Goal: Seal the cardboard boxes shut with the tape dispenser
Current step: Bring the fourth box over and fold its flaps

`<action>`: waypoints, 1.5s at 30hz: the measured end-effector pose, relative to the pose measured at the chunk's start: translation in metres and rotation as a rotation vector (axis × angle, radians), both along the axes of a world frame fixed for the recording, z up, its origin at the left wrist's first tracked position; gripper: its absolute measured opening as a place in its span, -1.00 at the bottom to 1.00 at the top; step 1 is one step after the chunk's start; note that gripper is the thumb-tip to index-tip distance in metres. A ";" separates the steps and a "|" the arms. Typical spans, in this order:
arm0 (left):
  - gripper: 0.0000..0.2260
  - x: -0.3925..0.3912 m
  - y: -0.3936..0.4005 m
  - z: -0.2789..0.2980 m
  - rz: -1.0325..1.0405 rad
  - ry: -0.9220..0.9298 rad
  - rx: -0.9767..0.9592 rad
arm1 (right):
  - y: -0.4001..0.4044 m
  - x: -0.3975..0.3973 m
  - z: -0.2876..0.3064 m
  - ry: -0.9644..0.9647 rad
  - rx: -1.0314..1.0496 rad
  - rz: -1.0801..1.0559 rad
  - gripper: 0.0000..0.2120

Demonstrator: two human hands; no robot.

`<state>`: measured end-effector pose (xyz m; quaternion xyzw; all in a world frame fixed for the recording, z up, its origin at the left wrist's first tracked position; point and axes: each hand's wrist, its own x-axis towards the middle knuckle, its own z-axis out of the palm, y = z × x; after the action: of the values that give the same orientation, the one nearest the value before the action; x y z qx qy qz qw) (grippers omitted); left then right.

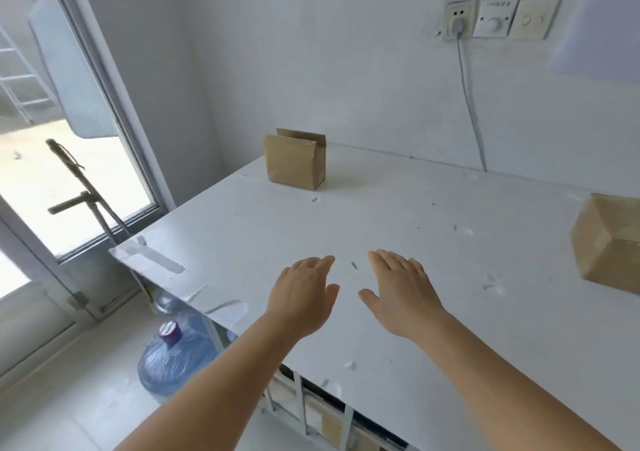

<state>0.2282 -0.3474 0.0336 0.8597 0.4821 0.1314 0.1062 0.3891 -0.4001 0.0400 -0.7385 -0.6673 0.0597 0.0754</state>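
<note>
Presently, status: I find both hands empty, held over the near middle of the bench (398,208), with no sealing begun that I can see.
Left hand (301,298): fingers straight and spread, palm down, holding nothing; I cannot tell whether it rests on the bench or hovers above it.
Right hand (403,294): the same, flat and unclenched, just beside the left, holding nothing.
Open box (294,159): stands at the far left corner of the bench, flaps up, well apart from both hands.
Second box (609,246): sits at the right edge of the bench, cut off by the frame; I cannot tell how its top stands.
Tape dispenser: not in view anywhere on the bench; I judge it lies outside the frame.
Risk one: a search for the dispenser while I look elsewhere could knock the second box off the right edge of the bench.
Risk two: the open box looks light; pressing tape on it one-handed could slide it toward the corner of the bench.
Risk three: upright flaps left unfolded would let tape bridge a gap and seal poorly.
Risk four: scraps and marks on the bench may foul the tape's adhesive.
</note>
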 end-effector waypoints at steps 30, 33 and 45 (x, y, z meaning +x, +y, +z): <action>-0.44 -0.060 0.391 0.003 0.088 -0.151 -0.086 | 0.364 -0.038 -0.003 0.019 -0.013 -0.193 -0.38; -0.39 -0.050 0.435 -0.004 0.084 -0.194 -0.139 | 0.395 -0.034 -0.002 0.066 -0.014 -0.280 -0.35; -0.33 -0.005 0.575 -0.015 -0.218 -0.160 -0.045 | 0.509 -0.014 -0.003 0.167 0.127 -0.508 -0.17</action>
<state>0.2235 0.2275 0.0187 0.8911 0.3786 0.1766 0.1773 0.3754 0.1089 0.0371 -0.8686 -0.4545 0.0574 0.1889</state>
